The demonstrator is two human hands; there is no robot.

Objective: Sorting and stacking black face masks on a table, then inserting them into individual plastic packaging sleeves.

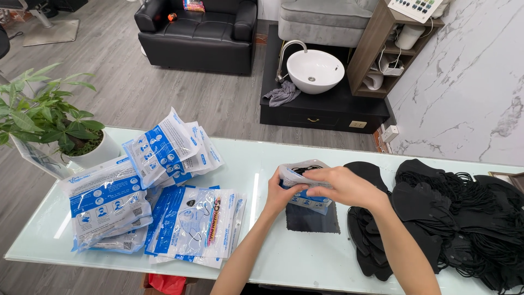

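In the head view, two bare hands meet just right of the frame's centre over a pale, glossy glass table (262, 164). Between them is one soft plastic pouch (305, 183), blue and white, crinkled, its mouth turned upward with something black showing inside. The left hand (284, 194) cups the pouch from its left side, thumb and fingers wrapped round the edge. The right hand (344, 186) lies across the top of the pouch, fingers bent and pressed onto its upper rim; whether the fingertips reach inside cannot be told. Below the pouch a dark rectangle (311, 218) shows on the glass; whether it is a flat thing or a reflection is unclear.

At the left of the frame lies a loose heap of flat packets (153, 202) of the same blue and white kind, shiny and slippery-looking, overlapping too much for an exact count; roughly eight or more edges show. At the right a large pile of black face masks (458, 213) spreads to the frame's edge, matte fabric with thin ear loops tangled together, far too many to count.

One potted plant (49, 117) in a white pot stands at the upper left corner of the table. Beyond, at the top, are one black sofa (199, 30) and one round white basin (315, 71).
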